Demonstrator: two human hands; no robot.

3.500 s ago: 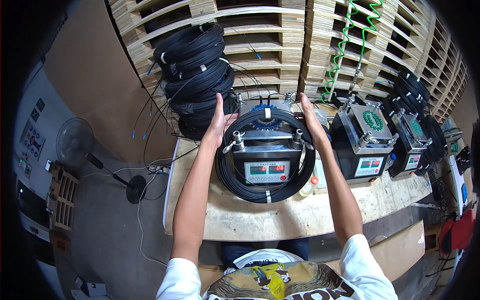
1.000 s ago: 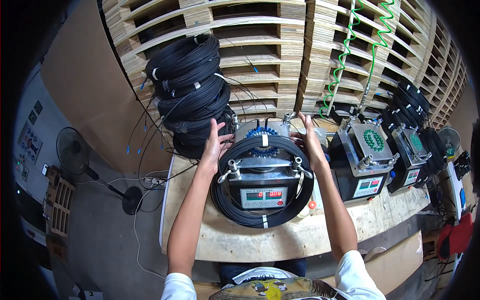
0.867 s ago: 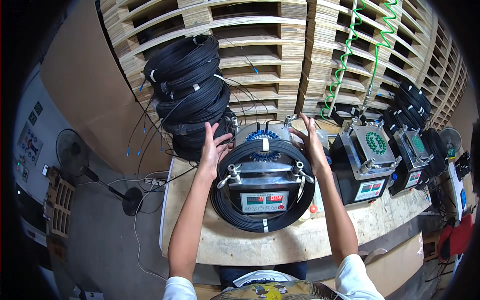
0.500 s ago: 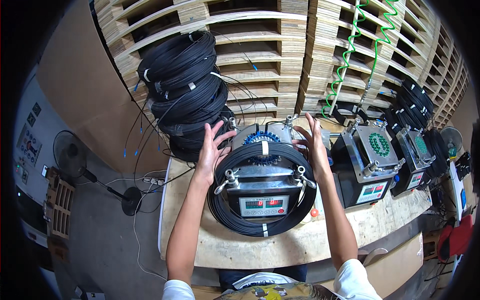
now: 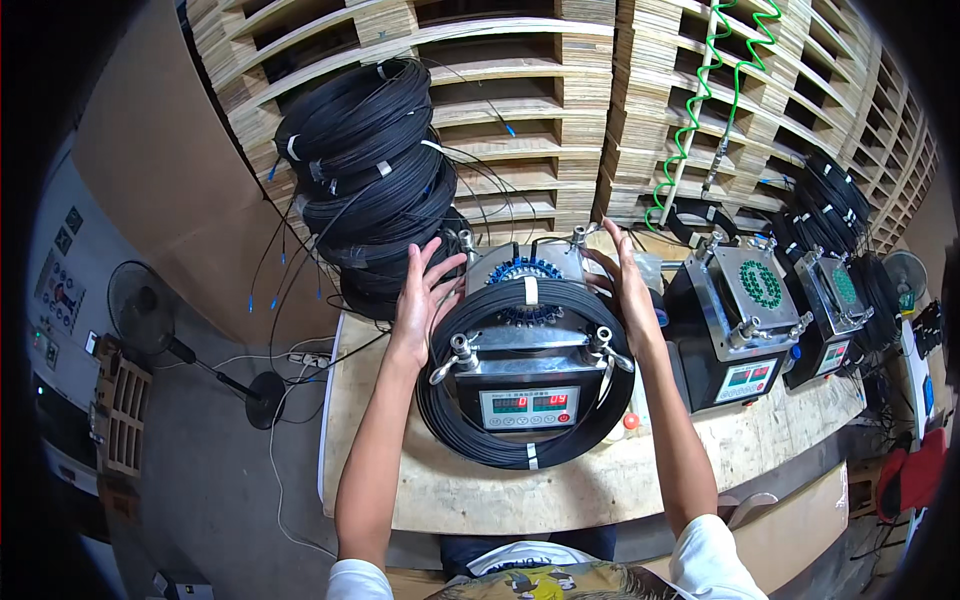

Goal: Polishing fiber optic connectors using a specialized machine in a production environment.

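A coil of black cable (image 5: 468,445), bound with white tape, leans around the front of a polishing machine (image 5: 515,364) with a lit digital panel. On the machine's metal top sits a ring of blue connectors (image 5: 522,271). Clamp posts with levers stand at the plate's corners; the front two lie inside the coil's loop. My left hand (image 5: 422,300) is open with fingers spread, just beside the coil's upper left. Opposite it, my right hand (image 5: 628,290) is also open, fingers stretched out by the upper right. Whether either palm touches the cable I cannot tell.
A tall stack of black cable coils (image 5: 365,185) stands behind on the left. Two similar machines (image 5: 738,330) with green inserts line the bench (image 5: 450,505) to the right. Wooden pallets (image 5: 500,100) rise behind, and a fan (image 5: 140,305) stands on the floor at left.
The digits on the machine's panel have changed. My hands and the coil have stayed almost in place. The view has shifted slightly, and the green spiral hose has swung a little left.
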